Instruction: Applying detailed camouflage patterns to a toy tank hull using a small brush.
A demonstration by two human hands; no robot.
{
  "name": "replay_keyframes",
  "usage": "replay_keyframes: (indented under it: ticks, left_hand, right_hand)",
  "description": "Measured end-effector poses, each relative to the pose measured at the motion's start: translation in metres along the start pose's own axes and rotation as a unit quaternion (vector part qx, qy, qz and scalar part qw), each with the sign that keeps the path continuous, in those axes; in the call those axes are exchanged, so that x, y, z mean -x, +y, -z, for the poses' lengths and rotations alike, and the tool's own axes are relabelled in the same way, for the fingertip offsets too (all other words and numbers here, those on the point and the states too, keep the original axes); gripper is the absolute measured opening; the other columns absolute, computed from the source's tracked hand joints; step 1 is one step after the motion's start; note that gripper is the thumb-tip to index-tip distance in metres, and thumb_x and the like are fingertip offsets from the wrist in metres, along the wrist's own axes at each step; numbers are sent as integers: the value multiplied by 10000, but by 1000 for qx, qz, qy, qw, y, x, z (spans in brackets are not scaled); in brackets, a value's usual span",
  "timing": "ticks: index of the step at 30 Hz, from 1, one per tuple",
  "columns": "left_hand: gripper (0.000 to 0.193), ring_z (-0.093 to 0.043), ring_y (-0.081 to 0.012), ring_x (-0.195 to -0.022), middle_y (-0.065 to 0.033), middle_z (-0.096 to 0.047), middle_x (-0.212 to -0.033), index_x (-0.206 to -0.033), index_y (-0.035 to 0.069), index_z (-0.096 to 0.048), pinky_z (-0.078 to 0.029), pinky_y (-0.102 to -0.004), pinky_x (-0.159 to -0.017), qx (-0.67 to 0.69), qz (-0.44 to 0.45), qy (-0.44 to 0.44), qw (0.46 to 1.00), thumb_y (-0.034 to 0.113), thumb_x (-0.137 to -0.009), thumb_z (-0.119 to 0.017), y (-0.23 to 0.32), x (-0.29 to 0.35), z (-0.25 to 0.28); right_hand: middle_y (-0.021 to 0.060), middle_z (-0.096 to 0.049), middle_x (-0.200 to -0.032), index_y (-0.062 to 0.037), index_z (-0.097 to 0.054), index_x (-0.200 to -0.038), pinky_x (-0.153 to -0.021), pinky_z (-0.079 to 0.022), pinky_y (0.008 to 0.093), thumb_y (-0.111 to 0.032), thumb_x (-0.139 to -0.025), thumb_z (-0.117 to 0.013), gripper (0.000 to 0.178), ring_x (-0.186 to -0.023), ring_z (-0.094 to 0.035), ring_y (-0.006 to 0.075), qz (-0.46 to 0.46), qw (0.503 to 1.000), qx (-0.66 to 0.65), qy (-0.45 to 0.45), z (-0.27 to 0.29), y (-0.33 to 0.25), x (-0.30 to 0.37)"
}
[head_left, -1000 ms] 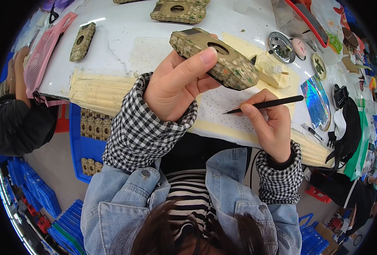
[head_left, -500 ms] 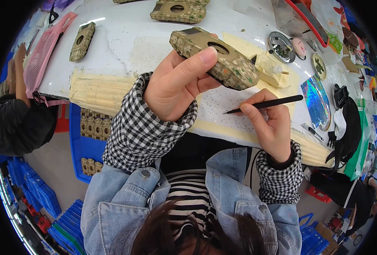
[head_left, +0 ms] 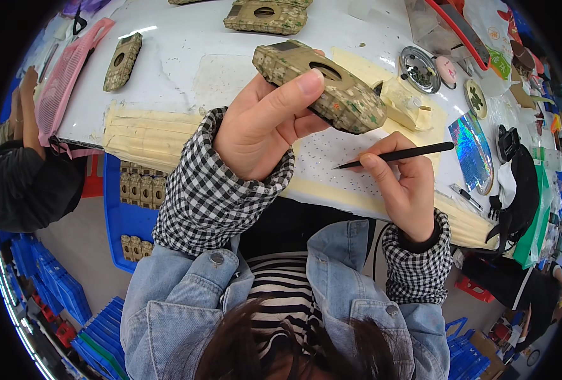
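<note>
My left hand point(head_left: 265, 120) grips a camouflage-painted toy tank hull point(head_left: 351, 104), thumb on its top beside a round hole. The hull is tilted above the table, its patterned end toward my right. In my right hand point(head_left: 401, 180) are slim black tweezers point(head_left: 414, 152), pinched between thumb and fingers. Their pointed tip is at a white sheet point(head_left: 319, 158) dotted with tiny shiny specks; whether the tip holds a speck is too small to tell. Another hull point(head_left: 265, 16) lies at the far edge of view, and one more hull point(head_left: 122, 62) rests at the far left.
A small bottle point(head_left: 413, 103) stands in a yellowish holder beyond my right hand. Nearby lie a round metal dish point(head_left: 419, 69) and a holographic sheet point(head_left: 468, 149). A blue tray point(head_left: 119, 218) of hulls sits below the table's left edge. A pink basket point(head_left: 62, 95) is at far left, beside another person's arm.
The tweezers and my right hand have shifted very slightly. My left hand and the hull stay in place.
</note>
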State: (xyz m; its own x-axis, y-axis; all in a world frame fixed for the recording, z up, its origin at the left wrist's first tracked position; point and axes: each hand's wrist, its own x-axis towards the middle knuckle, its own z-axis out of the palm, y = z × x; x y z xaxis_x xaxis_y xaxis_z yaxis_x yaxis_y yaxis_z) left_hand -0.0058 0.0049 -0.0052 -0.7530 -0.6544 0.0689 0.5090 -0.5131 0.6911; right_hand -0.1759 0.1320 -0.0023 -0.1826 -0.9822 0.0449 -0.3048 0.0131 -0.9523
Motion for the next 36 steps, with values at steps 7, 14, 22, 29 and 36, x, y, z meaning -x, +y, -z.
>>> replay_keyframes:
  ticks: [7,14,22,29,36]
  left_hand:
    - [389,-595,-162,-1030,-97,-590,-1125,-1231,-3,-440,-514,-302,-882,-3,9,4,1000,226,-929,-526,-1,-1,1]
    - [475,-601,-177,-1019,-122,-583,-1122,-1262,-26,-385,-518,-320,-875,-21,61,15,998,301,-938,-505,3,-1,-3]
    - [511,-563,-221,-1097,-150,-474,-1266,-1380,11,-224,-508,-360,-900,-7,105,-27,994,270,-978,-404,3,-1,-3]
    - [557,-529,-221,-1149,-131,-459,-1294,-1422,48,-168,-479,-365,-941,-25,102,-32,994,299,-977,-389,5,1,-6]
    - [478,-575,-209,-1077,-135,-484,-1260,-1381,50,-235,-518,-331,-882,15,88,-23,996,224,-977,-423,3,2,-5]
  right_hand:
    - [76,-646,-752,37,-595,-831,-681,-459,234,-74,-866,-611,118,-718,-607,120,15,999,-26,28,5,-6,3]
    - [102,-634,-801,20,-540,-878,-713,-459,241,-96,-882,-598,130,-734,-598,142,141,983,-60,103,32,-42,8]
    - [166,-625,-810,30,-481,-909,-608,-534,266,-138,-938,-512,173,-686,-649,194,156,980,-75,102,16,-71,-15]
    - [114,-616,-844,45,-502,-909,-712,-540,237,-49,-912,-546,104,-786,-650,152,118,978,-161,54,8,-69,-20]
    - [115,-618,-834,53,-510,-909,-706,-542,238,-41,-909,-545,100,-780,-652,151,115,983,-133,53,7,-69,-20]
